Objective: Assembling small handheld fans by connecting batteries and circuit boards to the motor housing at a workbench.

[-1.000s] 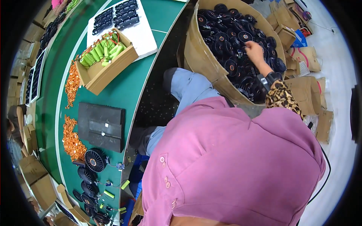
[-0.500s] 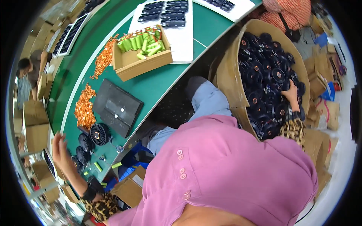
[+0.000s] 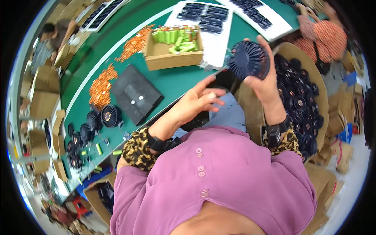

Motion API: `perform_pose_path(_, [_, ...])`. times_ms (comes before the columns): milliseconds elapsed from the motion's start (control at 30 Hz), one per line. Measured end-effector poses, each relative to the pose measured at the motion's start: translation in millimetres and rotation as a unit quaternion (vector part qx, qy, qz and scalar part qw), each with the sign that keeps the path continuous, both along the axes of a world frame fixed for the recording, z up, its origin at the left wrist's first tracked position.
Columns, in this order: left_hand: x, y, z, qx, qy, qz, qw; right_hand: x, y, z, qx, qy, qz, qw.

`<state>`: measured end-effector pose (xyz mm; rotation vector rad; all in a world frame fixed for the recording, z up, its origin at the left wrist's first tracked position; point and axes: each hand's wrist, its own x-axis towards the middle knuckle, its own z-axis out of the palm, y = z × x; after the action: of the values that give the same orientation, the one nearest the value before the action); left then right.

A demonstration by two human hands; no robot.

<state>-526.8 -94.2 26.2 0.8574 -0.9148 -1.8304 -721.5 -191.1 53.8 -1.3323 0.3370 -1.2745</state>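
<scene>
My right hand holds up a round dark blue fan housing with thin wires trailing off its left side. It is raised above the big cardboard bin full of the same dark round parts. My left hand hovers just left of it over the table edge, fingers apart, index finger pointing toward the wires, holding nothing. Both wrists wear black bands under leopard-print cuffs.
On the green table lie a black foam pad, a cardboard box of green cylinders, piles of orange parts, several fan parts and white trays of black pieces. Other people sit at top right and top left.
My right hand has come up out of the bin with one fan housing. My left hand has swung in from the far left of the table toward it.
</scene>
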Motion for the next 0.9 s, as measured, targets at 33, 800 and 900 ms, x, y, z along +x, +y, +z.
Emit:
perform_pose_path(33, [7,2,1,0.001,-0.004,0.017,1.000,16,9,-2,-0.014,0.011,0.011,1.000])
perform_pose_path(800, [91,60,43,-0.100,-0.067,0.356,0.927,144,-66,-26,-0.367,0.245,-0.103,0.892])
perform_pose_path(900, [90,60,46,-0.106,-0.087,0.329,0.934,152,-64,-4,-0.131,0.172,-0.018,0.976])
